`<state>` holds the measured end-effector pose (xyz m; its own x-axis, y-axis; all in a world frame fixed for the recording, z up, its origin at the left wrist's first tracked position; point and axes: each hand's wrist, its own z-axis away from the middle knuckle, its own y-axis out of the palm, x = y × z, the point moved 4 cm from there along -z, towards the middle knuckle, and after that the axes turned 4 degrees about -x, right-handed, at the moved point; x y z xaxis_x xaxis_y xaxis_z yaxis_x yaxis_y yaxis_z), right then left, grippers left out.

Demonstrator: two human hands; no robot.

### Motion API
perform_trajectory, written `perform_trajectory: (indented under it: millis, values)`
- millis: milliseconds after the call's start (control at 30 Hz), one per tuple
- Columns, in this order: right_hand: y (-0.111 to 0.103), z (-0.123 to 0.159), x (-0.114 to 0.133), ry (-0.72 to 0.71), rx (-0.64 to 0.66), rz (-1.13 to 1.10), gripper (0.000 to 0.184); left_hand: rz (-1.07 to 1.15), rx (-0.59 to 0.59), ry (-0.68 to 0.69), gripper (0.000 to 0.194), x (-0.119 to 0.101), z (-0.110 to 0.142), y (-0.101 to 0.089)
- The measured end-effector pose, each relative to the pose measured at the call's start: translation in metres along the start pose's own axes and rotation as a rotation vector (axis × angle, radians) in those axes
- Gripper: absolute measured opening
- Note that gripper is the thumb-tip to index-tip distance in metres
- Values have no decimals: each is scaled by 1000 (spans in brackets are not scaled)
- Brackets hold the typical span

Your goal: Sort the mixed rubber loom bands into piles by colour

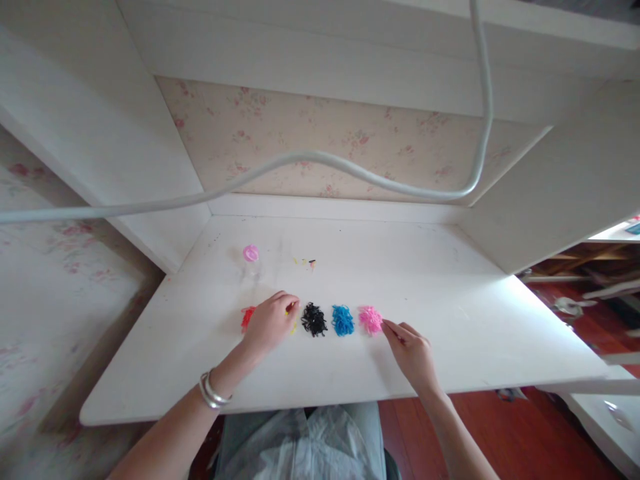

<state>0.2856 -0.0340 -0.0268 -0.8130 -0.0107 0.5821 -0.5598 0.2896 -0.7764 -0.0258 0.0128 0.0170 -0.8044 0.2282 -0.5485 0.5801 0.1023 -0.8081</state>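
Note:
A row of small piles, which look like little rubber bands, lies across the white table. My left hand (273,319) is closed, its fingers curled over the yellow pile (293,328) and hiding most of it; what the fingertips hold is hidden. Partly behind that hand sits the red pile (247,316). The black pile (315,320) and the blue pile (343,321) lie untouched between my hands. At the row's right end, my right hand (411,350) pinches thumb and finger together against the edge of the pink pile (370,320); anything between them is too small to make out.
Behind the row stands a clear container with a pink lid (251,253). A few loose yellow and black bits (312,263) lie at the back. A white cable (310,157) hangs across the view. Side panels (565,173) enclose the white table (450,347).

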Motion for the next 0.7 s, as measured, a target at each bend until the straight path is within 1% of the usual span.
perform_trajectory:
  millis: [67, 133, 233, 333, 433, 533, 700]
  values:
    - [-2, 4, -3, 37, -26, -13, 46, -63, 53, -28, 25, -2, -20, 13]
    - [-1, 9, -7, 94, -58, -29, 45, -99, 72, -55, 23, -2, -38, 24]
    - [3, 18, -14, 174, -94, -84, 42, -142, 64, -101, 22, 2, -62, 40]
    - [8, 23, -18, 203, -87, -137, 40, -187, 44, -150, 24, 6, -81, 54]
    - [9, 23, -19, 216, -85, -158, 40, -219, 23, -178, 32, 9, -94, 66]
    - [8, 20, -19, 215, -91, -168, 42, -237, 12, -183, 39, 11, -102, 75]
    - [9, 16, -20, 225, -55, -159, 41, -253, 12, -160, 37, 13, -109, 82]
